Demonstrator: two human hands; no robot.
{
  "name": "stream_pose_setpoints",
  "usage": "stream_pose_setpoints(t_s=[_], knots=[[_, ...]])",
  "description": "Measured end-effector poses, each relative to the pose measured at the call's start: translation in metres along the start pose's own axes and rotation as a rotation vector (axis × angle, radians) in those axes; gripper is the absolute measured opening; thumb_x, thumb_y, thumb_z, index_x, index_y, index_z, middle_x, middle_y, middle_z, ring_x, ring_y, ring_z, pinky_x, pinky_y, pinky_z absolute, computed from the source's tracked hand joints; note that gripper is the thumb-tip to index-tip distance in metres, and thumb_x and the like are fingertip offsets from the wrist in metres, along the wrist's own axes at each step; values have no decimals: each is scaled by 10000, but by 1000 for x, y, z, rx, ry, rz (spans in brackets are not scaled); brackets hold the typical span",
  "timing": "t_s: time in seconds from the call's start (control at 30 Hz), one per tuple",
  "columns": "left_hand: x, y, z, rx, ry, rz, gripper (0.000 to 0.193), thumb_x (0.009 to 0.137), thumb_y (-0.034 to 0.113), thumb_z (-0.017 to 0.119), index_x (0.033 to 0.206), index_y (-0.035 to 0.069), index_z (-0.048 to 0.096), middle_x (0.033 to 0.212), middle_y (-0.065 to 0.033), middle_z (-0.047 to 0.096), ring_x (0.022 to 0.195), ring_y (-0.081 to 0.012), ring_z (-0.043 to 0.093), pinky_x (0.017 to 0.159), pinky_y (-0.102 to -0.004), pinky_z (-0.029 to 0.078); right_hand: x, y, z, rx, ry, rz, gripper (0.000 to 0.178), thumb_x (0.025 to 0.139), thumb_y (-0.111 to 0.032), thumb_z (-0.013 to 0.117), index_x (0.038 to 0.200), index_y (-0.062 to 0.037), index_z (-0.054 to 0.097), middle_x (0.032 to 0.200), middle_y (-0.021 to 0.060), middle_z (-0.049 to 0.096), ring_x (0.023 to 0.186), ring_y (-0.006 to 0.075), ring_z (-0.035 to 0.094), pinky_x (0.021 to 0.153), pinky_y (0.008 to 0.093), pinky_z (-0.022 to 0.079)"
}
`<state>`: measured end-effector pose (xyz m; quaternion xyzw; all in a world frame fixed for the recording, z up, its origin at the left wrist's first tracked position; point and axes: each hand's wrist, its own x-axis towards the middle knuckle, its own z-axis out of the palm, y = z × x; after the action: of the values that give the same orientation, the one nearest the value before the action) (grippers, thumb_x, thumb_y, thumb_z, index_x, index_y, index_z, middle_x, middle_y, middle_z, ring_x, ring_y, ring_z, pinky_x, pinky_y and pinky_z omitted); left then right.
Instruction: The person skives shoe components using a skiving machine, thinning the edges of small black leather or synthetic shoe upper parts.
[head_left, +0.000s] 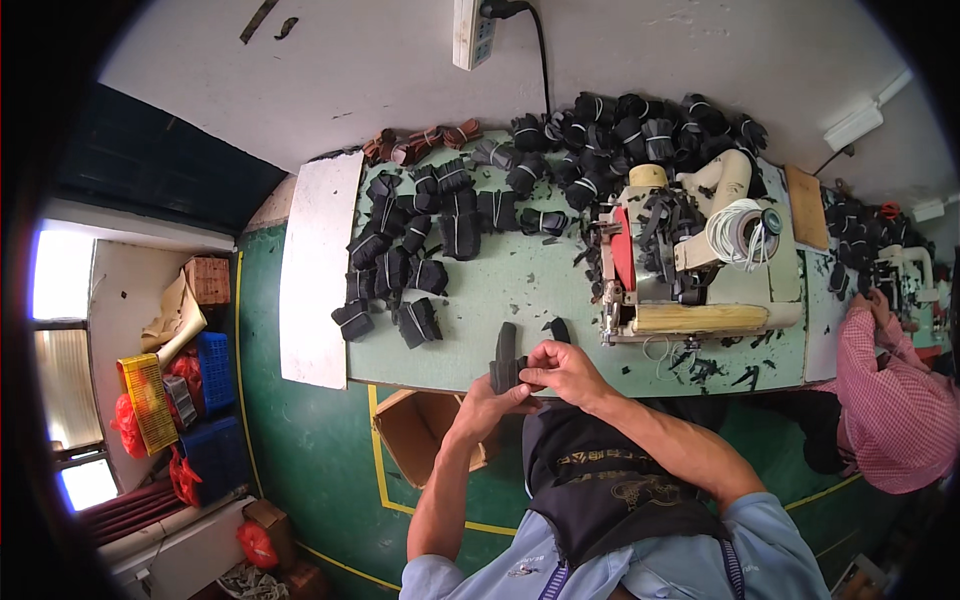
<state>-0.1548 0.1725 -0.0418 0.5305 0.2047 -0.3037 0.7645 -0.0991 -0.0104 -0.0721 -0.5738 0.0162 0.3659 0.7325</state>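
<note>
At the table's front edge, my left hand (487, 408) pinches a small stack of dark grey fabric strips (506, 345) that points up and away from me. My right hand (563, 371) closes its thumb and fingers on the near right side of the same strips, close to my left fingertips. Part of the stack is hidden behind the fingers. Just beyond my right hand, a short dark fabric piece (558, 328) lies on the green tabletop (470, 310). To the right stands a sewing machine (690, 320) with dark scraps on and around it.
Tied black fabric bundles (460, 235) cover the table's left middle, with more heaped (640, 130) along the wall. Reddish-brown bundles (417, 146) lie at the back left. A cardboard box (410, 440) stands below the table edge. At far right, a co-worker in a pink checked top (890, 400) sits.
</note>
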Motion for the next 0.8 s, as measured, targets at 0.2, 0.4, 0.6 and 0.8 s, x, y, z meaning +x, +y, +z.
stream_pose_setpoints(t_s=[0.2, 0.4, 0.6, 0.8], knots=[[2, -3, 2, 59, 45, 34, 345, 945, 141, 686, 1194, -77, 589, 1106, -159, 659, 931, -236, 700, 821, -357, 616, -2, -2, -1, -68, 2, 35, 214, 863, -105, 763, 976, -43, 592, 885, 3, 626, 814, 85, 609, 728, 249, 511], [2, 1, 4, 120, 67, 17, 327, 918, 105, 714, 1170, -72, 603, 1017, -145, 697, 888, -244, 718, 787, -344, 620, -2, -7, -1, -70, -18, 67, 268, 820, -152, 748, 971, -39, 557, 873, 16, 585, 796, 85, 551, 704, 260, 481], [6, -3, 8, 146, 73, 8, 339, 913, 110, 723, 1169, -77, 602, 991, -132, 698, 876, -223, 714, 782, -340, 620, -3, -6, -1, -86, 5, 86, 237, 786, -107, 711, 924, -50, 527, 833, -5, 533, 751, 83, 501, 655, 251, 439], [7, -4, 18, 327, 121, -28, 329, 923, 128, 714, 1166, -70, 613, 990, -128, 701, 872, -206, 710, 749, -336, 620, -1, 1, -4, -171, 43, 100, 237, 752, -108, 688, 906, -42, 520, 808, 7, 526, 718, 88, 491, 593, 268, 428]])
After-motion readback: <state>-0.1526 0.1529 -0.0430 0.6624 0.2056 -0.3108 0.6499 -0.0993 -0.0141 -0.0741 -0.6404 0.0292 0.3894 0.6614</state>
